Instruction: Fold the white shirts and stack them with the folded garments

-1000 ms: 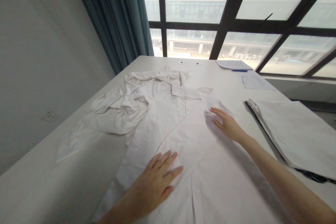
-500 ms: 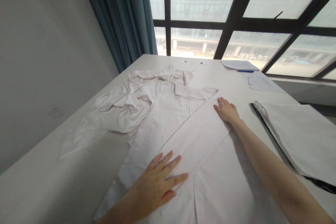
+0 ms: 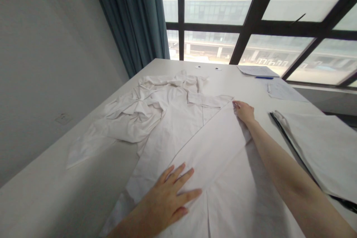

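Lying flat with fingers wide, the left hand (image 3: 169, 199) rests on the long white cloth garment (image 3: 178, 122) laid along the smooth white table (image 3: 234, 83), while the right hand (image 3: 244, 112) pinches the far end of its diagonal fold (image 3: 206, 125). Off to the right sits a white, black-edged bundle (image 3: 320, 148), perhaps fabric too.

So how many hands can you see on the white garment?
2. The left hand lies spread on the near part of the white garment; the right hand is farther out, curled at the garment's right edge.
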Available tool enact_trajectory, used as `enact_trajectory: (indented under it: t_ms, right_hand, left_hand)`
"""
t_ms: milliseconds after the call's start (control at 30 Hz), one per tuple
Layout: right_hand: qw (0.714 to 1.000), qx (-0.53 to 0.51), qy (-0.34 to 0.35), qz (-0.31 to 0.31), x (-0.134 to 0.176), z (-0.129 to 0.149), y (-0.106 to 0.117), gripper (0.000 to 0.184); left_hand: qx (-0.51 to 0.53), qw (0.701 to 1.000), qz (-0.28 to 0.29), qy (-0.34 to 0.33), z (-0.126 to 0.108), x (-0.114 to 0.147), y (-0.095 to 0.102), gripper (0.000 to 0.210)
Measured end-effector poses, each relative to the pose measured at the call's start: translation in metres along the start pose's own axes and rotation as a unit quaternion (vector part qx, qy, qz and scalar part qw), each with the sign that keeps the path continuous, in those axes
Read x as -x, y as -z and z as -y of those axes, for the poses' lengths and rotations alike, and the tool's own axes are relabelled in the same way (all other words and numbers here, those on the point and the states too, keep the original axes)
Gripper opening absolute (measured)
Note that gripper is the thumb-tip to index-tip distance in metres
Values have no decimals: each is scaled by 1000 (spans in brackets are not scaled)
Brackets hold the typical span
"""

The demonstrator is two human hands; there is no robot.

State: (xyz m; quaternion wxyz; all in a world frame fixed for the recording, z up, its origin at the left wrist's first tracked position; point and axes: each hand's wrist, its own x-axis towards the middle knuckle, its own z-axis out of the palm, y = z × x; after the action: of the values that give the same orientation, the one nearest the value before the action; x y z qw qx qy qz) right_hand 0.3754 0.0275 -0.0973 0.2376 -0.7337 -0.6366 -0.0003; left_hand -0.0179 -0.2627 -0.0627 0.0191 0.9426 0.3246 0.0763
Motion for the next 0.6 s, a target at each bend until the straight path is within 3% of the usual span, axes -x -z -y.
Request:
enact_trajectory:
  t_ms: [267,600]
  right_hand:
    - [993,-62,-102,-25,-36,-5,-9,36]
    - [992,-93,-87,-25,-55,9,-6,34]
  left_hand:
    - [19,1000,4,8,1,-1,2,69]
    - [20,1000,15,10,3,0,2,72]
